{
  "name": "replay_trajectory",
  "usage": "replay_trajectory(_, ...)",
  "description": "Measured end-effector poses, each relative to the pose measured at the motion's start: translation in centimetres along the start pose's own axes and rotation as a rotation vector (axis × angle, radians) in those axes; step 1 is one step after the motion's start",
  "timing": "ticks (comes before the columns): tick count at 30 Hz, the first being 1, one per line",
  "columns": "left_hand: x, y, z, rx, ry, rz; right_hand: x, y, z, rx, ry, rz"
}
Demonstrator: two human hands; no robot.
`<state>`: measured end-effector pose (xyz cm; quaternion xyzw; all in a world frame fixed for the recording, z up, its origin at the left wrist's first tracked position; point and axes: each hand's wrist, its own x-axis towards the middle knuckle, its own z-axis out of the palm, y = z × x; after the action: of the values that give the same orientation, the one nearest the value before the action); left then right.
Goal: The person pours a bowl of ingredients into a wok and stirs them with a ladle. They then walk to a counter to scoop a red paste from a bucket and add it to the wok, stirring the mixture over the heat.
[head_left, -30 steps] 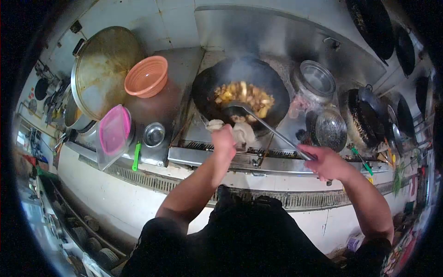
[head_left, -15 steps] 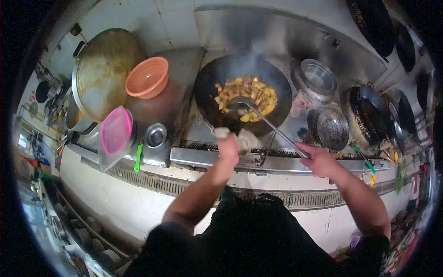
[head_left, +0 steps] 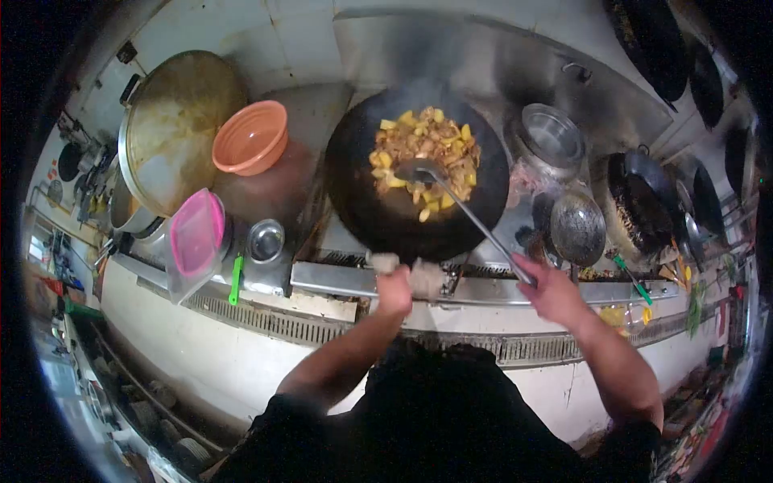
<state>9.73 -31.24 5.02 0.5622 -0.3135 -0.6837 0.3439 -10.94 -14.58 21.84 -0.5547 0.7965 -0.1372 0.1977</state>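
A large black wok (head_left: 370,217) holds brown pieces and yellow chunks of food (head_left: 439,141). My right hand (head_left: 551,291) is closed round the handle end of a long metal ladle (head_left: 480,224), whose bowl rests among the food. At the wok's near edge, my left hand (head_left: 394,291) is closed on a pale cloth (head_left: 425,278). Motion blurs the cloth, and the part of the wok rim under it cannot be made out.
Left of the wok are an orange bowl (head_left: 256,138), a large round lid (head_left: 181,121), a pink-rimmed container (head_left: 196,233), a small metal bowl (head_left: 266,241) and a green-handled tool (head_left: 236,280). To the right stand a metal pot (head_left: 554,137), a strainer (head_left: 577,228) and a dark pan (head_left: 644,197).
The wok has tipped and come nearer to me, with my left hand and the cloth lower. The food has shifted and spread inside. My right hand and the ladle handle are slightly lower.
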Motion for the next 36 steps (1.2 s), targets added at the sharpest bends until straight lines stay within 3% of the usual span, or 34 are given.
replay_trajectory(1,-0.6,-1.5,-0.2,-0.092,0.038,0.225,-1.0,-2.9,-2.2,-0.099,-0.087,0.068)
replay_trajectory(3,1.0,-2.8,-0.7,-0.256,-0.105,0.264,-2.3,-3.1,-4.0,-0.113,-0.106,0.072)
replay_trajectory(6,-0.8,8.1,2.7,-0.362,-0.144,-0.037,-2.7,-2.6,-5.3,-0.021,-0.082,-0.022)
replay_trajectory(8,0.3,8.3,2.9,-0.187,-0.087,0.043,-0.9,-3.8,-6.6,0.342,-0.418,0.399)
replay_trajectory(10,0.9,4.3,1.2,-0.183,-0.068,0.031,0.5,-3.1,-4.0,0.276,-0.398,0.393)
replay_trajectory(11,1.2,1.4,0.0,-0.177,-0.051,0.014,0.5,-1.9,-1.8,0.095,-0.229,0.225)
replay_trajectory(12,1.4,-1.2,-1.0,-0.266,-0.082,0.137,0.2,-1.3,-0.5,-0.086,-0.059,0.056)
replay_trajectory(14,0.6,-4.3,-2.1,-0.378,-0.091,0.334,-1.0,-2.2,-1.6,-0.125,-0.042,0.043)
replay_trajectory(16,-2.6,1.3,-0.7,-0.321,-0.054,0.265,-2.6,-2.3,-3.3,-0.094,-0.091,0.047)
replay_trajectory(18,-1.6,6.8,1.0,-0.361,-0.140,0.041,-2.4,-3.4,-5.2,-0.131,-0.202,0.122)
replay_trajectory(20,0.2,8.5,3.0,-0.369,-0.077,0.065,-1.5,-2.6,-5.9,0.155,-0.303,0.161)
replay_trajectory(21,1.2,6.7,2.4,-0.252,-0.084,0.057,-0.4,-4.1,-6.4,0.239,-0.423,0.379)
replay_trajectory(22,1.8,4.3,1.4,-0.133,-0.091,0.049,-0.3,-2.9,-4.4,0.239,-0.421,0.377)
replay_trajectory(24,0.2,-1.6,-0.7,-0.135,0.010,0.252,-0.1,0.6,1.2,-0.023,0.083,-0.136)
replay_trajectory(25,-0.1,-3.6,-1.9,-0.223,-0.022,0.305,-0.8,-3.0,-1.1,-0.147,-0.085,0.063)
replay_trajectory(26,0.0,-4.5,-2.7,-0.304,-0.057,0.353,-1.4,-3.7,-2.5,-0.146,-0.077,0.064)
replay_trajectory(27,-2.8,0.0,-2.1,-0.106,-0.072,0.177,-2.0,-4.0,-3.4,-0.148,-0.107,0.074)
replay_trajectory(29,-0.7,3.8,-0.7,-0.303,-0.203,0.008,-2.7,-4.2,-4.8,-0.121,-0.161,0.060)
replay_trajectory(31,-0.6,7.7,0.4,-0.257,-0.289,-0.198,-1.8,-3.8,-5.2,0.040,-0.240,0.116)
replay_trajectory(33,1.4,5.9,1.5,-0.249,-0.095,0.041,-0.4,-4.6,-5.3,0.188,-0.344,0.310)
replay_trajectory(34,1.8,4.2,0.8,-0.250,-0.097,0.044,0.0,-4.0,-4.0,0.186,-0.340,0.309)
replay_trajectory(36,0.3,-0.3,-1.0,-0.078,-0.050,0.251,0.2,-2.1,-0.6,0.017,-0.080,0.109)
